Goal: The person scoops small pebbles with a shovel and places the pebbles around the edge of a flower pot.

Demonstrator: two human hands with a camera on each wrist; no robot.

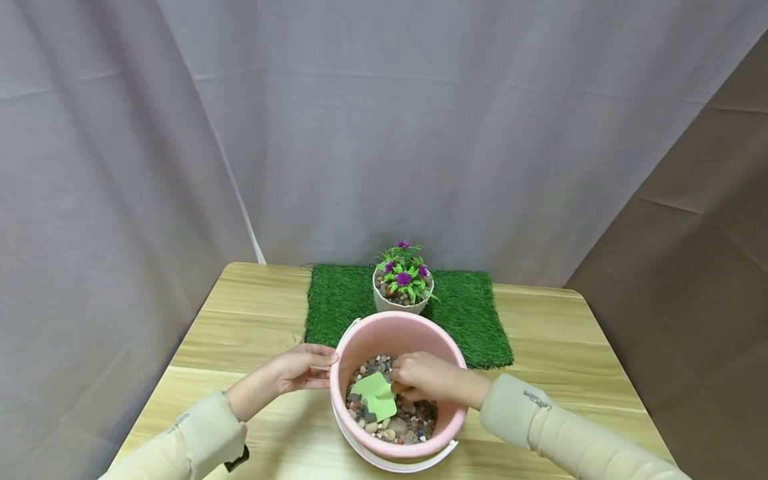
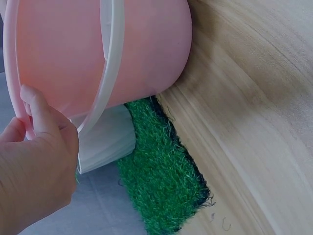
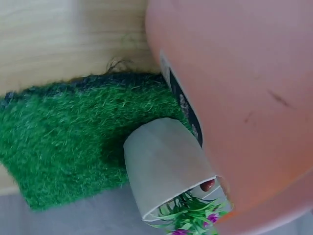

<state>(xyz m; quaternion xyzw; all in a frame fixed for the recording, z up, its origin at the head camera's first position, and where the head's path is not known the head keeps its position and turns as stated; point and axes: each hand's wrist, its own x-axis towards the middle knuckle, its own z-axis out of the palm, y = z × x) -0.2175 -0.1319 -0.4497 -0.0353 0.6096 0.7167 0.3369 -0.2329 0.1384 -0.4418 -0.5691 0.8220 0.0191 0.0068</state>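
A pink bucket (image 1: 414,333) stands on the wooden table, its bottom covered with mixed pebbles (image 1: 393,432). At its left side my left hand (image 1: 303,368) grips the rim, thumb on the edge and fingers against the outside, as the left wrist view also shows on the hand (image 2: 41,156). Inside the bucket, my right hand (image 1: 429,379) has curled fingers at the right edge of a light green shovel (image 1: 373,395). The shovel's blade lies over the pebbles; its handle is hidden by the hand. The right wrist view shows only the bucket's outer wall (image 3: 244,98), not the hand.
Behind the bucket, a white flowerpot (image 1: 396,307) with purple flowers (image 1: 403,279) and pebbles stands on a green artificial grass mat (image 1: 474,320). The bucket's white carrying handle (image 1: 396,465) hangs down at the front. Grey cloth (image 1: 384,153) hangs behind the table (image 1: 240,313).
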